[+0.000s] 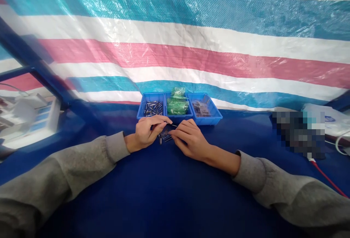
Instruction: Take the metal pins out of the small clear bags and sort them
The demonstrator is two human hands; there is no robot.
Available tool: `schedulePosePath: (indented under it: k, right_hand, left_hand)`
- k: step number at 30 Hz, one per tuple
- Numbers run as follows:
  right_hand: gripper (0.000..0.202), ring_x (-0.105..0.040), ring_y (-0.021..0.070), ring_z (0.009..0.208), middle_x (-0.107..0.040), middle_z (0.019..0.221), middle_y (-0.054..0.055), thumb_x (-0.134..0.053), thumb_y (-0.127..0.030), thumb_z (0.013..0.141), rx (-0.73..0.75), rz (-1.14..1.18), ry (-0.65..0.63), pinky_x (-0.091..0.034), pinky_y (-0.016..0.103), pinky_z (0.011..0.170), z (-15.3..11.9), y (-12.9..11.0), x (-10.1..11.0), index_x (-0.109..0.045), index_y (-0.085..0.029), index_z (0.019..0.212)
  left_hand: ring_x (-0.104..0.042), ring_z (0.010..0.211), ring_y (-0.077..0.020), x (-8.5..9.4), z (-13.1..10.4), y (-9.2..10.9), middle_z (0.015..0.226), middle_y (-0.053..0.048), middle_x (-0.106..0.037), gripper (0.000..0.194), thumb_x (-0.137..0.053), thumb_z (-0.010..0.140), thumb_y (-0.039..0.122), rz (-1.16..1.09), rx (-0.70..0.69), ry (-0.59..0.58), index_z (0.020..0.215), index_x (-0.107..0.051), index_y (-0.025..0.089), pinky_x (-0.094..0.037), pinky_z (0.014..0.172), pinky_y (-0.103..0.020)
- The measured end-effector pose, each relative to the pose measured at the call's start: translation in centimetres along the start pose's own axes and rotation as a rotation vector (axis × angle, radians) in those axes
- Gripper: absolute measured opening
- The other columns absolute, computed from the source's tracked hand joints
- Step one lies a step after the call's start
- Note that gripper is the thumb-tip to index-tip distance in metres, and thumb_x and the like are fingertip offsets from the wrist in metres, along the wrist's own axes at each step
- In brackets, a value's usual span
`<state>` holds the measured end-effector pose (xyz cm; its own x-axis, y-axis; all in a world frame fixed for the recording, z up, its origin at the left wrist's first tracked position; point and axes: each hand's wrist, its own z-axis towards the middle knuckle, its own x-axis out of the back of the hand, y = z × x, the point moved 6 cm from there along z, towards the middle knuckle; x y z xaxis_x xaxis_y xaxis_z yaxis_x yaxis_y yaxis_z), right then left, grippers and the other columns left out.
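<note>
Near the middle of the blue table [164,187], my left hand [149,130] pinches one end of a thin dark rod [172,125]. My right hand [191,140] is just to its right, fingers pressed together near the rod's other end; what lies between its fingertips is too small to tell. Several small metal pieces [167,138] lie on the table between and beneath the hands. Just behind stand three blue bins: the left bin [140,109] holds many metal pins [153,108], the middle bin [179,119] green plastic packets [177,106], the right bin [217,115] clear bags of small parts [201,108].
A striped plastic sheet [175,55] hangs behind the bins. At the right are a pixelated dark object [299,132], a red cable [328,180] and a white plastic bag [330,119]. White boxes [32,117] stand at the far left beside a blue frame bar [46,77].
</note>
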<state>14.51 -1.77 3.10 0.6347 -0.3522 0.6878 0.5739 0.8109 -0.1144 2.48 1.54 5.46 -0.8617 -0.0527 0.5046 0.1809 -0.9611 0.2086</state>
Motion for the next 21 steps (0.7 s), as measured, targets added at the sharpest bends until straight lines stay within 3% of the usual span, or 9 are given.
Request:
schedulePosePath:
  k: [4,7,10,13,15,17,21]
  right_hand:
    - [0.018,-0.05,0.015,0.068,-0.061,0.068,0.004,-0.044,-0.015,0.087,-0.021,0.018,0.017,-0.034,0.031,0.064,0.0,0.1,0.0,-0.062,-0.013,0.084]
    - [0.018,-0.05,0.0151,0.067,-0.061,0.068,0.004,-0.044,-0.016,0.087,-0.036,0.026,0.008,-0.034,0.031,0.064,0.0,0.1,-0.2,-0.062,-0.013,0.083]
    - [0.019,-0.049,0.0155,0.068,-0.061,0.067,0.005,-0.044,-0.016,0.087,-0.054,0.02,0.002,-0.034,0.032,0.065,0.0,0.3,-0.3,-0.062,-0.014,0.082]
    - [0.02,-0.049,0.0158,0.068,-0.06,0.067,0.005,-0.043,-0.016,0.088,-0.075,0.015,-0.012,-0.034,0.032,0.065,0.0,0.4,-0.4,-0.061,-0.013,0.08]
    - [0.021,-0.048,0.0158,0.068,-0.059,0.067,0.005,-0.043,-0.015,0.088,-0.085,0.004,-0.025,-0.034,0.032,0.065,0.0,0.5,-0.5,-0.062,-0.013,0.079]
    - [0.021,-0.047,0.016,0.068,-0.059,0.069,0.005,-0.043,-0.016,0.087,-0.101,-0.011,-0.033,-0.034,0.031,0.065,0.0,0.6,-0.6,-0.062,-0.013,0.079]
    - [0.015,-0.046,0.016,0.067,-0.058,0.07,0.005,-0.047,-0.016,0.082,-0.148,-0.034,-0.049,-0.032,0.031,0.064,-0.3,1.0,-0.9,-0.062,-0.013,0.079]
  left_hand:
    - [-0.059,0.057,-0.0071,1.0,0.3,-0.1,0.062,-0.002,-0.063,0.011,-0.051,0.086,0.015,0.125,-0.066,0.138,0.077,-0.056,0.012,-0.046,0.055,-0.015]
    - [-0.048,0.046,-0.0043,2.2,1.3,-0.6,0.055,0.003,-0.056,0.011,-0.055,0.084,0.019,0.323,-0.06,0.228,0.074,-0.057,0.013,-0.038,0.047,-0.015]
    - [-0.05,0.048,-0.0054,2.9,2.9,-2.1,0.059,0.001,-0.059,0.017,-0.051,0.088,0.027,0.478,0.047,0.125,0.082,-0.06,0.014,-0.038,0.05,-0.016]
    - [-0.057,0.055,-0.0105,2.6,3.8,-3.6,0.071,-0.003,-0.066,0.028,-0.047,0.088,0.039,0.729,0.112,-0.123,0.092,-0.063,0.016,-0.034,0.048,-0.02]
    - [-0.057,0.051,-0.0125,2.5,3.9,-4.3,0.068,-0.005,-0.066,0.035,-0.044,0.088,0.044,0.843,0.174,-0.201,0.091,-0.064,0.016,-0.03,0.045,-0.021]
    - [-0.057,0.05,-0.0118,2.2,3.7,-4.0,0.066,-0.004,-0.066,0.032,-0.043,0.089,0.04,0.838,0.179,-0.191,0.085,-0.064,0.016,-0.03,0.045,-0.021]
    - [-0.057,0.051,-0.0064,1.3,2.2,-1.5,0.062,0.001,-0.066,0.021,-0.048,0.087,0.022,0.531,0.084,0.006,0.074,-0.062,0.014,-0.039,0.049,-0.016]
